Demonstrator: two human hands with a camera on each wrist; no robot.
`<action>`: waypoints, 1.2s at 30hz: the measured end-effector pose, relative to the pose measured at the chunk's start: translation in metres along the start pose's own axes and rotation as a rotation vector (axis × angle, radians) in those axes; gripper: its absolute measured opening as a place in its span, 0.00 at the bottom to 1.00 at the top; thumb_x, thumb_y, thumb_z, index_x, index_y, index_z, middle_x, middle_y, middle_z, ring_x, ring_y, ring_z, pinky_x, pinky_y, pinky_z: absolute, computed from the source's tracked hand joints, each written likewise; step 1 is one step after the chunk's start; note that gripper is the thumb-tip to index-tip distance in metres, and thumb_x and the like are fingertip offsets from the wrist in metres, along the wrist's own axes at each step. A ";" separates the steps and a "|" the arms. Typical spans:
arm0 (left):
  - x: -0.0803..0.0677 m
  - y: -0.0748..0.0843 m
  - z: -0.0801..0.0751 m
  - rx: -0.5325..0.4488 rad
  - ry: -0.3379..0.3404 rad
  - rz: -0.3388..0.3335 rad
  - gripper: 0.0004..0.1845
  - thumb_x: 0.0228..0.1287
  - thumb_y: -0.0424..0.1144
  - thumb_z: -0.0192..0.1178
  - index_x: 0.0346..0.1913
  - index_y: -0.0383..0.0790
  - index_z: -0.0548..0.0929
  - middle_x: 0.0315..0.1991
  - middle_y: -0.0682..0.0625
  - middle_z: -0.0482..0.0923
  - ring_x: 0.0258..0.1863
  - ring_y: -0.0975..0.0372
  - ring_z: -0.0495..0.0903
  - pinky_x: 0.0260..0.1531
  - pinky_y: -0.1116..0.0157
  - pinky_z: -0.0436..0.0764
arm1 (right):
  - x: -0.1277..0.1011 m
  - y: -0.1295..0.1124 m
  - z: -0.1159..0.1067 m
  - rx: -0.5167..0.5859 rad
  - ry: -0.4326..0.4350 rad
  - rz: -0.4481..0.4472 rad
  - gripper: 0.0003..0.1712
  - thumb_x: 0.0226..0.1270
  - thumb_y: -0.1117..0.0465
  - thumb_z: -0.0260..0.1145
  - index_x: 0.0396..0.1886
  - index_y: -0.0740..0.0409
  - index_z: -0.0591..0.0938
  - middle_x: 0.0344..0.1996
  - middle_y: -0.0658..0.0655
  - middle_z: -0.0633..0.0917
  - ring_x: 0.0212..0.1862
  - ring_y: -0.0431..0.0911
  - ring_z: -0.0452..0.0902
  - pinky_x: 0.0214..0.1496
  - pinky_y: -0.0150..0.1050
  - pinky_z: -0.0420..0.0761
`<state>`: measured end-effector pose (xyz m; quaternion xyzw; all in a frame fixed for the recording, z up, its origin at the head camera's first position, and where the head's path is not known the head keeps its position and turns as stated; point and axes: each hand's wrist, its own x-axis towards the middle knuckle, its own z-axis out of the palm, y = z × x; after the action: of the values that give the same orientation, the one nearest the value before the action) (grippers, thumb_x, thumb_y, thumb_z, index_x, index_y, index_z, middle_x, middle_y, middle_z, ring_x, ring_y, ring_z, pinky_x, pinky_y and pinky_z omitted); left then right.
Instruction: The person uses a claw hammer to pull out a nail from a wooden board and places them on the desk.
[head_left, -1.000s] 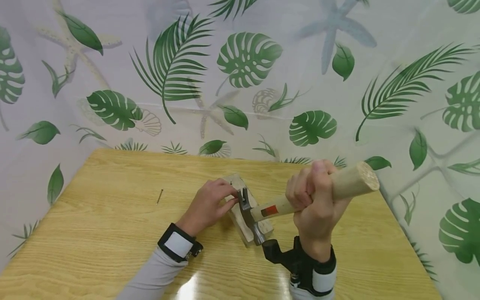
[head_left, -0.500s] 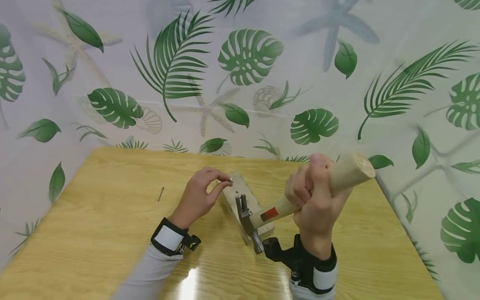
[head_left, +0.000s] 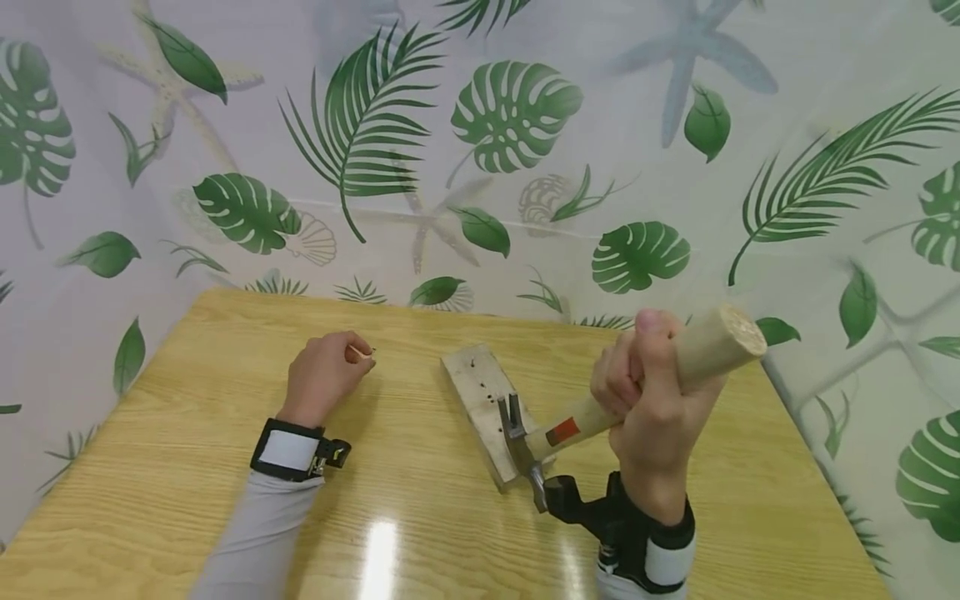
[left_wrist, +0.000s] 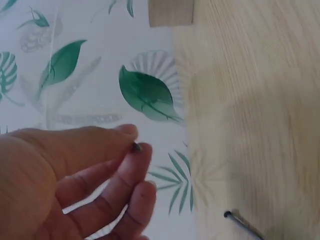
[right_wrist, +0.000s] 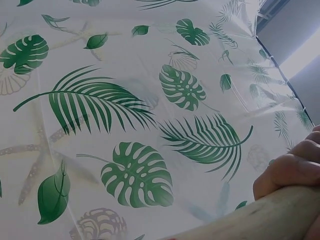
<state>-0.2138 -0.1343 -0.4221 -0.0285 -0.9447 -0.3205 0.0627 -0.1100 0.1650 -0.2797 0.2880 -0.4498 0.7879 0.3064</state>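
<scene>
- On the wooden table [head_left: 187,467], the left hand [head_left: 322,379] sits left of the wood block [head_left: 483,408], thumb and forefinger pinching a small nail [left_wrist: 136,147]; only its head shows between the fingertips, so its direction cannot be told.
- Right hand [head_left: 648,400] is wrapped tight around the hammer [head_left: 600,400], gripping the pale handle near its butt end.
- Hammer's long axis runs diagonally: butt up and to the right, metal head down and left, claw toward the block, face just off the block's near end.
- Block lies flat, long axis running away from the person and slightly left; small dark holes dot its top.
- A second nail [left_wrist: 242,224] lies loose on the table near the left hand.
- Judged step: a nail is out of the block and in hand. Next move likely calls for setting it down, with the hammer held clear of the block.
</scene>
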 end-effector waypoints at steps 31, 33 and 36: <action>0.004 -0.023 0.007 0.323 -0.087 -0.255 0.16 0.64 0.43 0.67 0.23 0.36 0.87 0.28 0.39 0.85 0.31 0.46 0.84 0.44 0.43 0.77 | 0.000 0.003 0.000 -0.096 -0.018 0.046 0.22 0.74 0.72 0.53 0.17 0.63 0.61 0.08 0.51 0.60 0.07 0.40 0.51 0.07 0.32 0.50; 0.003 -0.021 0.006 0.346 -0.077 -0.246 0.19 0.64 0.46 0.68 0.22 0.35 0.85 0.26 0.40 0.83 0.31 0.46 0.84 0.45 0.44 0.77 | 0.000 0.003 0.001 -0.099 -0.014 0.047 0.22 0.74 0.71 0.53 0.17 0.63 0.61 0.07 0.51 0.60 0.07 0.40 0.51 0.07 0.32 0.50; 0.001 -0.014 0.004 0.370 -0.023 -0.190 0.25 0.66 0.50 0.66 0.16 0.36 0.81 0.18 0.43 0.79 0.26 0.47 0.82 0.43 0.45 0.75 | 0.000 0.004 0.001 -0.100 -0.005 0.032 0.21 0.73 0.72 0.53 0.17 0.63 0.62 0.07 0.51 0.60 0.07 0.40 0.51 0.07 0.32 0.50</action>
<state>-0.2163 -0.1427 -0.4337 0.0693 -0.9866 -0.1455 0.0257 -0.1122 0.1622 -0.2813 0.2671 -0.4941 0.7685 0.3066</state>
